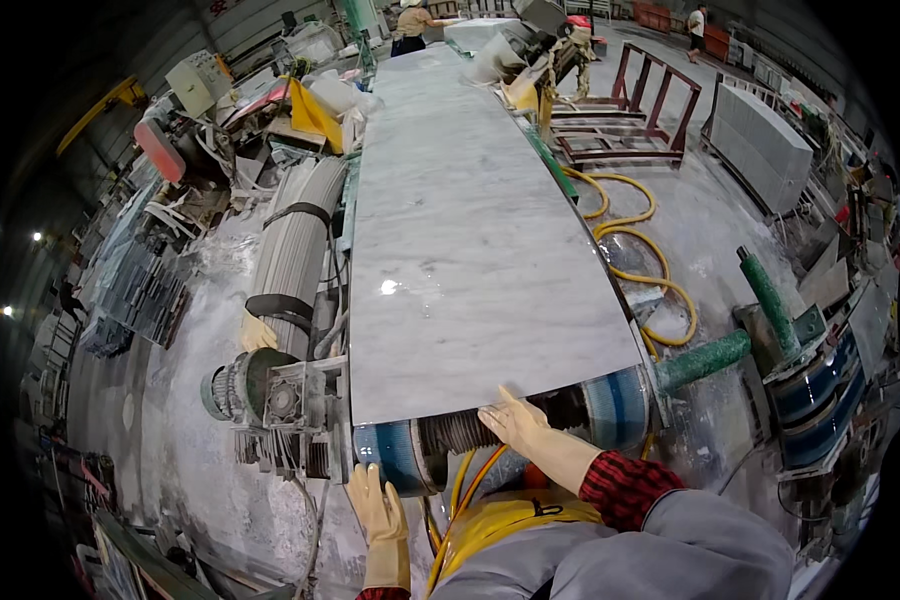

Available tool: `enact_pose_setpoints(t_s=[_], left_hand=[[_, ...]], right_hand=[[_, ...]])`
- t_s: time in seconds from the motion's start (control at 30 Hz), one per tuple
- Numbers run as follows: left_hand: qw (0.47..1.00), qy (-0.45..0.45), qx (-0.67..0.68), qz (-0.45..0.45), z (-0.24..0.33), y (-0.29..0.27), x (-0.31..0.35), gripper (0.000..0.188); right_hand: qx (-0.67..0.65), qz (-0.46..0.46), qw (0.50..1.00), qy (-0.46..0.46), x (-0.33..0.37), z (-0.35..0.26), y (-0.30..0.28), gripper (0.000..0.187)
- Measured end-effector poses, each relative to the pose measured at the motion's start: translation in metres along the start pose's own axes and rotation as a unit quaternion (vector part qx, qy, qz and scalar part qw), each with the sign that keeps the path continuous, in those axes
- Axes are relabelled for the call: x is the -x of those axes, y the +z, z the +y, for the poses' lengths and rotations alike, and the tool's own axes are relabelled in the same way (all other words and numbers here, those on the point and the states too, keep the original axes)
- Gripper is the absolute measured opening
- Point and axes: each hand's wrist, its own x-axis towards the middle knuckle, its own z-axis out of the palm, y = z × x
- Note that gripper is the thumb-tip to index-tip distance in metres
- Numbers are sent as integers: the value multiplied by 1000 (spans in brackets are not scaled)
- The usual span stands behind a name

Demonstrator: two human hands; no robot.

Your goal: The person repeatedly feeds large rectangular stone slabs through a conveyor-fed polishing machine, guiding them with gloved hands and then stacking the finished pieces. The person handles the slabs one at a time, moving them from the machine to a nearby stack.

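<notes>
A long, pale grey stone slab (470, 250) with a wet sheen lies flat, stretching away from me. Its near edge rests above a conveyor roller with blue bands (620, 410) and a dark ribbed middle. My right hand (515, 420), in a cream rubber glove, is at this near edge with its fingers stretched out; whether it touches the stone I cannot tell. My left hand (378, 508), gloved alike, has its fingers raised and apart beside the left end of the roller. Neither hand holds anything. A yellow apron (510, 515) covers my front.
Left of the conveyor are a motor (245, 385) and a strapped bundle of grey strips (295, 240). A yellow hose (660, 270) coils on the right floor, near a red metal rack (630, 125) and green cylinders (705, 358). A person (410, 25) stands at the far end.
</notes>
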Motion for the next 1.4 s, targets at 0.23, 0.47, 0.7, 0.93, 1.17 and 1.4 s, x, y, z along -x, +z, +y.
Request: enact_pose_setpoints(t_s=[0.23, 0.47, 0.7, 0.93, 1.17, 1.4], left_hand=[[996, -43, 83, 0, -3, -15, 7, 44], [983, 81, 159, -51, -13, -56, -32, 45], [933, 234, 114, -248, 35, -16, -111, 70], [904, 342, 6, -256, 124, 63, -246, 63], [839, 197, 90, -499, 126, 82, -287, 54], [875, 191, 18, -444, 153, 7, -258, 61]], right_hand=[[-106, 94, 982, -126, -21, 8, 29, 48], [-112, 156, 974, -120, 13, 24, 17, 43], [66, 138, 987, -51, 159, 82, -64, 43], [163, 142, 972, -86, 167, 107, -103, 57], [439, -25, 887, -138, 115, 127, -197, 38], [938, -145, 175, -262, 95, 118, -186, 58]])
